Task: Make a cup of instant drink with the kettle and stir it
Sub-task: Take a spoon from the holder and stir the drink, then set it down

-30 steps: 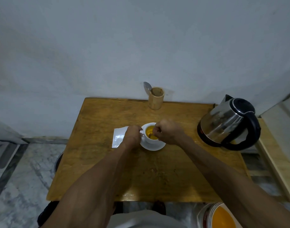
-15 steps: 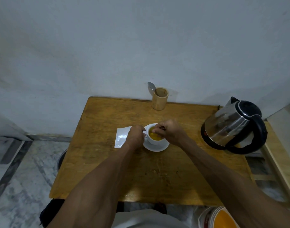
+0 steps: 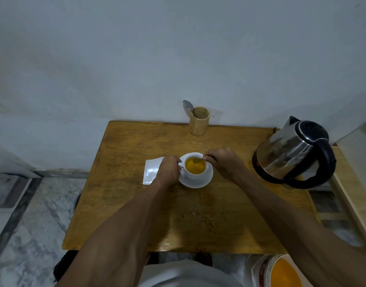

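A white cup [image 3: 207, 170] full of yellow-orange drink stands on a white saucer [image 3: 198, 183] in the middle of the wooden table [image 3: 136, 204]. My left hand [image 3: 169, 169] grips the cup's handle on its left side. My right hand [image 3: 223, 163] pinches a small metal spoon [image 3: 197, 160], whose bowl dips into the drink at the far rim. The steel kettle [image 3: 290, 154] with black lid and handle sits on its base at the table's right edge.
A white sachet [image 3: 151, 170] lies flat left of the cup, partly under my left hand. A wooden holder [image 3: 199, 121] with a spoon stands at the back edge by the wall. A bucket [image 3: 281, 272] of orange liquid sits on the floor, bottom right.
My right hand has drawn back to the right of the cup, uncovering the drink, with the spoon now at the far rim. My left hand stays on the handle.
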